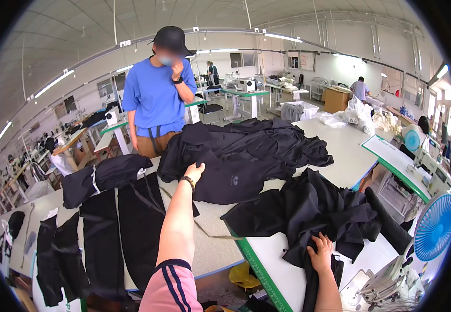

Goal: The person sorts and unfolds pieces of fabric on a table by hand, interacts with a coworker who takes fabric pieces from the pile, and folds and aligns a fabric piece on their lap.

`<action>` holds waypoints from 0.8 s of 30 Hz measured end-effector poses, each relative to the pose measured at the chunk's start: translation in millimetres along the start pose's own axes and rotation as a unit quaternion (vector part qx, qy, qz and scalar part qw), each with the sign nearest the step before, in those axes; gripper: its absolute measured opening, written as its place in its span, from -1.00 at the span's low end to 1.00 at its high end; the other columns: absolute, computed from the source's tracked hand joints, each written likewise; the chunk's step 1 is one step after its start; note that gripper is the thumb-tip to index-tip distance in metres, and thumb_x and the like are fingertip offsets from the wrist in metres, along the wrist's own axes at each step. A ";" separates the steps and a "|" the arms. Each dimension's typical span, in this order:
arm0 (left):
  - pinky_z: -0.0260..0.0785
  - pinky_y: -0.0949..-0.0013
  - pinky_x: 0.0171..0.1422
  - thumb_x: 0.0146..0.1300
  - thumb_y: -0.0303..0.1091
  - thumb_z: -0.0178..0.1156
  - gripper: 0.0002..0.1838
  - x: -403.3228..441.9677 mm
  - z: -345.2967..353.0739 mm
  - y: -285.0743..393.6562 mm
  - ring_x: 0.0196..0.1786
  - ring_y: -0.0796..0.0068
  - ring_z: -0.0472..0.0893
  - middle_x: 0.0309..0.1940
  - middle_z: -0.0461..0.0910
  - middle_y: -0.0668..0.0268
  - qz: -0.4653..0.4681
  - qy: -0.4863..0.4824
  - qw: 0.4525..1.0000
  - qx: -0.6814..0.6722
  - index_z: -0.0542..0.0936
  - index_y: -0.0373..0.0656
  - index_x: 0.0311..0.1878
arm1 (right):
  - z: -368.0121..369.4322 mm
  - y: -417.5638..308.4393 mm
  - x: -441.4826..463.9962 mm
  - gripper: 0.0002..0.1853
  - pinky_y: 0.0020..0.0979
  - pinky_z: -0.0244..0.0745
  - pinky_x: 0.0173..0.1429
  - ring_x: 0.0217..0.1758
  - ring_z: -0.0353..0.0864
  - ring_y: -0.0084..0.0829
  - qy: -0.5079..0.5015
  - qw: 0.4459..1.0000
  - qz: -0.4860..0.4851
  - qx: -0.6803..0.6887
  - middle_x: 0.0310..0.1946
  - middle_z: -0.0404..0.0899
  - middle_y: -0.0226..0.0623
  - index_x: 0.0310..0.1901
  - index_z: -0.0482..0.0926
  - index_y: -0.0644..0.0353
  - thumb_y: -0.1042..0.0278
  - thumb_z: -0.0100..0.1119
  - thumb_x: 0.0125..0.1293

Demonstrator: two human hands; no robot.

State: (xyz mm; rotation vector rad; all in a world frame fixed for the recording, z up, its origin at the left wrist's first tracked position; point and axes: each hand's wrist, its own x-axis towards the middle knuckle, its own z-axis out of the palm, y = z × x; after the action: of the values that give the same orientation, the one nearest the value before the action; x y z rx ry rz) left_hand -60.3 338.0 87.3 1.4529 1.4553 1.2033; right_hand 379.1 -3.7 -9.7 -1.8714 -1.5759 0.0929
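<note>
My left hand (193, 173) reaches forward, its fingers closed at the near edge of a black garment piece (228, 179) with a small pale print. That piece lies against a large heap of black fabric (256, 138) on the table. My right hand (321, 255) rests on a crumpled pile of black cloth (319, 208) on the white, green-edged sewing table (272, 255). Its fingers are slightly spread over the cloth, and the thumb is apart. What lies under the right palm is hidden.
Black cut panels (100, 239) and a tied black bundle (106, 177) lie to the left. A person in a blue shirt (158, 93) stands across the table. At right are a sewing machine (387, 286) and a blue fan (435, 228). A yellow bag (243, 275) sits below.
</note>
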 end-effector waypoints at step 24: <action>0.33 0.14 0.19 0.26 -0.48 0.16 -0.61 -24.5 4.0 6.7 0.06 0.18 0.54 0.02 0.56 0.13 -0.057 -0.009 0.988 -0.144 0.45 -0.26 0.16 | -0.5 -0.6 0.4 -0.52 -0.07 -0.06 0.48 0.40 0.15 -0.04 -0.004 1.000 0.004 -0.007 0.27 0.32 -0.13 0.07 0.51 0.10 0.30 0.31 0.06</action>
State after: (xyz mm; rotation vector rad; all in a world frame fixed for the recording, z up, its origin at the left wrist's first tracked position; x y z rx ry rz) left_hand -52.4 313.6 89.9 1.1672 1.2738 1.2650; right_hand 379.0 -3.6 -8.8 -1.8903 -1.5775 0.0933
